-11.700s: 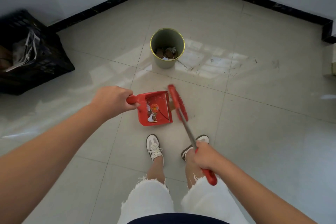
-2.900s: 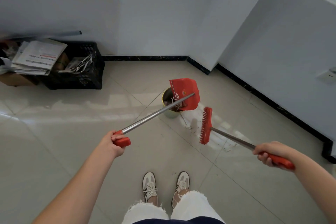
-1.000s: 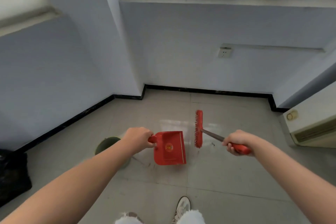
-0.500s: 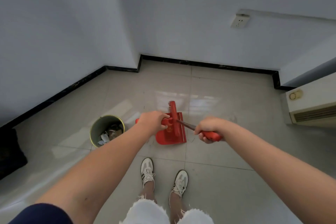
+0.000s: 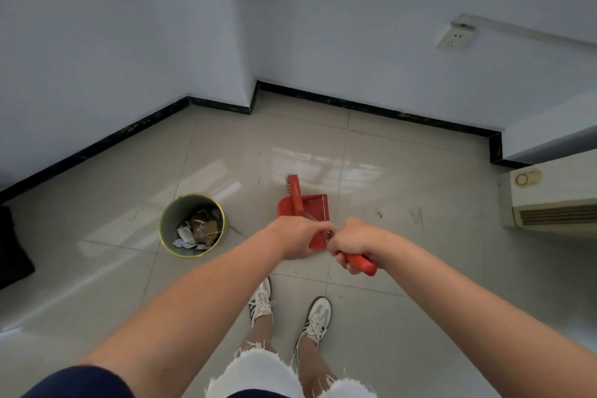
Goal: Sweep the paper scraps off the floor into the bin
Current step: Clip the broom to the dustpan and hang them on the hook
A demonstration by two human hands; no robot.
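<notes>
The round green bin with a yellow rim stands on the tiled floor to my left, and paper scraps lie inside it. My left hand is closed around the handle of the red dustpan, held in front of me to the right of the bin. The red brush lies head-first in the dustpan. My right hand grips the brush's red handle end. The two hands touch. I see no loose scraps on the floor.
White walls with a black skirting meet in a corner ahead. A cream floor-standing unit sits at the right edge. A black crate is at the far left. My feet in white sneakers stand just below the hands.
Since half a second ago my hands have drawn closer together and the brush head has settled deeper into the dustpan. The view has tilted slightly downward.
</notes>
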